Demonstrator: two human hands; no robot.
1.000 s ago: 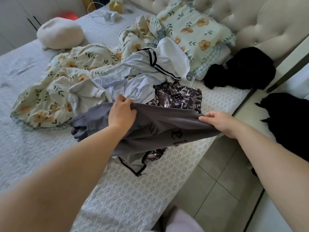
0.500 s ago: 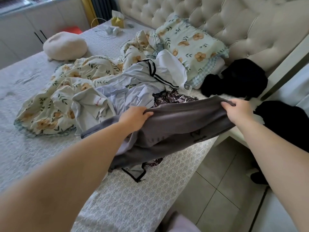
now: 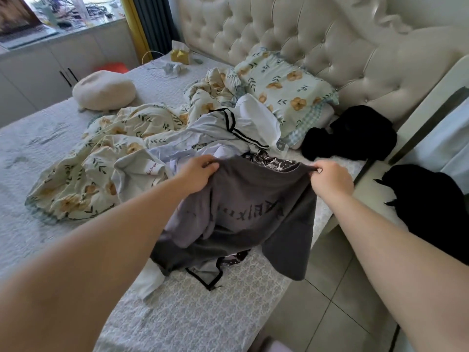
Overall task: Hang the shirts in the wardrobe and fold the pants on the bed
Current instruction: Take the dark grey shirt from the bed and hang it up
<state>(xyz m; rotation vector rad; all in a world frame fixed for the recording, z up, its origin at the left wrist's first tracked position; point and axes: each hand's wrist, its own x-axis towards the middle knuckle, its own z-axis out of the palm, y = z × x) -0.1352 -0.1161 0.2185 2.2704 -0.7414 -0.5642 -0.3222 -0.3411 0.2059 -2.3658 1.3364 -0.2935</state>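
Both hands pinch the top edge of the dark grey shirt point(image 3: 253, 204): left hand point(image 3: 196, 174) at its left corner, right hand point(image 3: 330, 180) at its right. It hangs spread above the clothes pile point(image 3: 203, 146) on the bed point(image 3: 177, 313), tufted headboard point(image 3: 291, 41) far beyond.

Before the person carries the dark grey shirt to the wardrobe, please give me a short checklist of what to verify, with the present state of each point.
1. Left hand grips the dark grey printed cotton shirt: ok.
2. Right hand grips its other top corner: ok.
3. Shirt lifted free of the pale blue clothes pile: not ok, its lower part lies on it.
4. Shirt spread flat: not ok, bunched at left.
5. Hanger ready: cannot tell, none in view.
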